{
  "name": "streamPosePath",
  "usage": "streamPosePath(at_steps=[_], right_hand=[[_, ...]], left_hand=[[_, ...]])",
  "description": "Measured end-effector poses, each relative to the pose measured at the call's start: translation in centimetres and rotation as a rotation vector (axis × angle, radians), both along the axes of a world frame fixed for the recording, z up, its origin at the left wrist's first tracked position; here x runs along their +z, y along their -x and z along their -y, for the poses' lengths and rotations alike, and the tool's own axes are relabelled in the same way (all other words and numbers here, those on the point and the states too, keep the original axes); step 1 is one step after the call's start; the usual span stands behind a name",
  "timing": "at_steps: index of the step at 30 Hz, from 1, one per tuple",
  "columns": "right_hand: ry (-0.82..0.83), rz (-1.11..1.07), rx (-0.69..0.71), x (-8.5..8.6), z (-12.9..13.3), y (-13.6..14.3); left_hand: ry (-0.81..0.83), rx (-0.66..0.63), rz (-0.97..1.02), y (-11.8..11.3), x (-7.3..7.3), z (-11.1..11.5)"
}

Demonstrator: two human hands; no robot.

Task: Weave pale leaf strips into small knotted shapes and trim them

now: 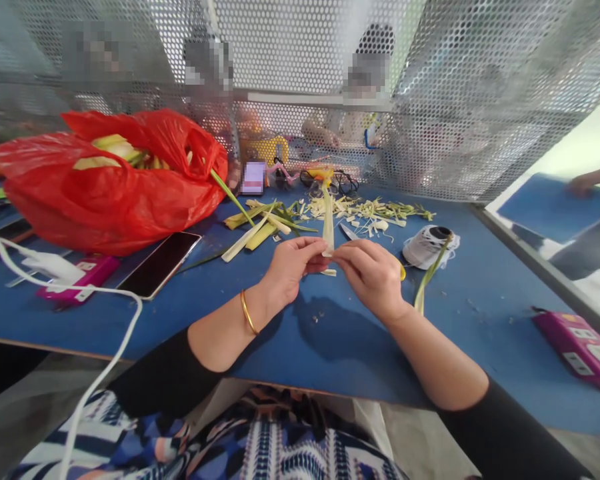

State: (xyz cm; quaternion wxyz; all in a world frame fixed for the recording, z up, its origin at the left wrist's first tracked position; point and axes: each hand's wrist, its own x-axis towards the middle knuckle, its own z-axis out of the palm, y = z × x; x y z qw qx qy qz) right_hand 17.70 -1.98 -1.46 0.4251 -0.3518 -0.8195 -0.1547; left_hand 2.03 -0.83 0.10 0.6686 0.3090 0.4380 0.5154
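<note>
Pale leaf strip (329, 220) — long, pointing forward

Single head-worn view, looks forward and down, close range: patterned clothing (280, 443) near, blue table (500, 327) middle, mesh partition (300, 47) far.

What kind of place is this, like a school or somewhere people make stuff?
Maybe a shared craft room or classroom, though I can't be sure. Plant trimmings lie on a blue table, and people show through the perforated metal divider.
</note>
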Motion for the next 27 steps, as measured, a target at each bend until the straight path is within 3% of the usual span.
streamPosePath(at_steps=[5, 10, 13, 15, 19, 21, 27], right_hand=[[0.005, 0.053, -0.025, 0.0, 0.0, 0.1], [-0.162, 0.181, -0.079, 0.3, -0.1, -0.1], [-0.268, 0.298, -0.031, 0.5, -0.1, -0.3], [-0.245, 0.315, 0.009, 0.5, -0.1, -0.4], [-0.093, 0.223, 0.054, 0.5, 0.0, -0.3], [0.047, 0.071, 0.065, 0.4, 0.0, -0.1], [0.779, -0.629, 0.073, -0.3, -0.4, 1.1]], left_hand=[[-0.042, 0.023, -0.018, 0.0, 0.0, 0.1], [-0.036, -0.108, -0.008, 0.2, 0.1, 0.3], [0.0, -0.147, -0.039, 0.2, -0.1, 0.3], [0.007, -0.131, -0.06, 0.3, -0.3, 0.3], [-0.06, -0.078, -0.143, 0.3, -0.3, 0.1], [-0.103, -0.063, -0.191, 0.3, -0.1, 0.1], [-0.192, -0.068, -0.357, -0.1, -0.7, 0.2]])
